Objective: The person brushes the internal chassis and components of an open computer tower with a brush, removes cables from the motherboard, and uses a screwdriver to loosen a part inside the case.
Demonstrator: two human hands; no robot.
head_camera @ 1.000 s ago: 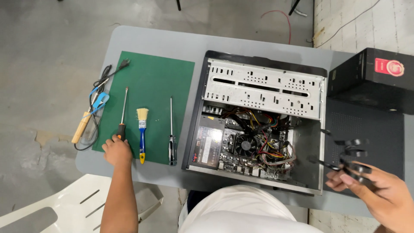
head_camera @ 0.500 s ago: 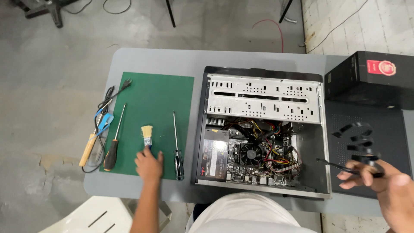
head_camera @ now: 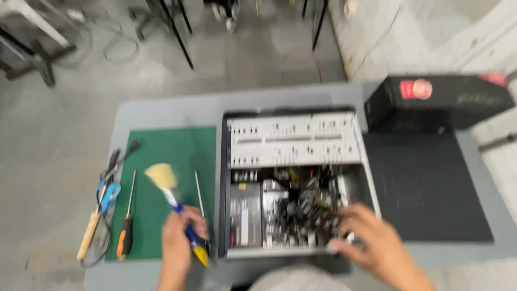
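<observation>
Blurred wiring [head_camera: 301, 207] inside the case [head_camera: 293, 183], half hidden under right hand [head_camera: 377, 245]

Open computer case [head_camera: 293, 183] lying on a grey table [head_camera: 161, 110]. Left of the case, a green mat [head_camera: 172, 145]; over it the left hand [head_camera: 180, 240] grips a brush [head_camera: 175, 205], bristles raised. A screwdriver [head_camera: 126, 223] lies further left. The right hand [head_camera: 371, 240] rests at the case's near right corner, fingers spread.
</observation>
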